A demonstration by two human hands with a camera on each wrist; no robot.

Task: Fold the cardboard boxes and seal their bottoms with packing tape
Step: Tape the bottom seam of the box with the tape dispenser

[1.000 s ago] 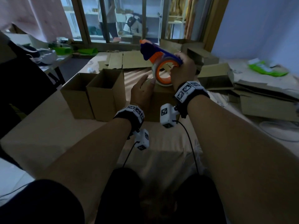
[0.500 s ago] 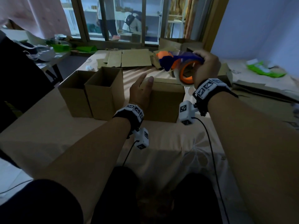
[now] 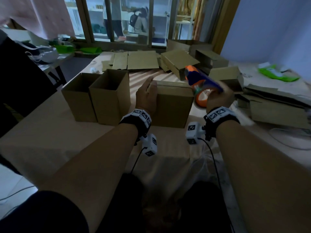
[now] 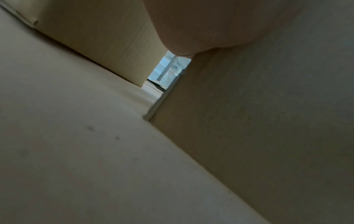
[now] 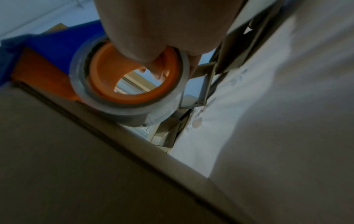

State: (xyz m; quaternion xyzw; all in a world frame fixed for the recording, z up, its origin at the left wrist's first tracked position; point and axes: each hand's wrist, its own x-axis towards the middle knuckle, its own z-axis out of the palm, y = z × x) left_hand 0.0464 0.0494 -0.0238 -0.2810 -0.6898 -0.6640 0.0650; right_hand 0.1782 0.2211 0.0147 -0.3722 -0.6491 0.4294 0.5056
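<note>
A folded cardboard box [image 3: 173, 106] stands in front of me with its closed flaps up. My left hand [image 3: 147, 96] rests flat on its left top edge, fingers straight; the left wrist view shows only the palm [image 4: 201, 27] against the box's side [image 4: 268, 121]. My right hand [image 3: 219, 98] grips a blue and orange tape dispenser [image 3: 201, 84] at the box's right top corner. In the right wrist view my fingers [image 5: 159, 66] hook through the orange core of the tape roll [image 5: 130, 81], just above the box's edge [image 5: 134, 144].
Two open-topped boxes [image 3: 109, 96] [image 3: 79, 98] stand side by side left of the one I hold. Flat cardboard sheets [image 3: 136, 60] and more boxes [image 3: 178, 63] lie at the back and right on the cloth-covered table [image 3: 50, 132]. People stand beyond the window.
My right hand has brought the tape dispenser down and to the right, from above the box to its right top corner. The left hand has stayed on the box.
</note>
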